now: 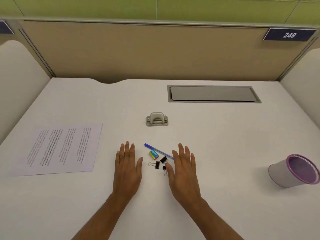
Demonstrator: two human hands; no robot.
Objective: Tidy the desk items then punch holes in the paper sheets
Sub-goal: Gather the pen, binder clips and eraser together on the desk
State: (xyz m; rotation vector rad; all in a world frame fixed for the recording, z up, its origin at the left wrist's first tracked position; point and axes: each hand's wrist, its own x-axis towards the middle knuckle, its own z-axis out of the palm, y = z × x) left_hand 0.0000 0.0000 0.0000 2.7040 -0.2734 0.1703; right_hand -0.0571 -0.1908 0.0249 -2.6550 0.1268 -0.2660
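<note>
— Head view: where are your desk items?
— Pen [158, 151], eraser [154, 154] and clips [157, 164] lie between your flat, spread, empty left hand [127, 168] and right hand [183, 168]. Tidying hasn't begun; probably gather them into the far-right cup [284, 175] before using the punch [157, 119] on the paper [60, 149].

Bright, even overhead light; soft faint shadows on tabletop [225, 153]. No glare. Wide-angle bowing at edges. Slightly soft overall; paper sheet [60, 149] text blurred.

White "249" on dark blue rectangular partition sign [289, 34], "apsara", seemingly, on small blue-yellow eraser box [154, 154], white printed paper sheet [62, 149] illegible
</note>
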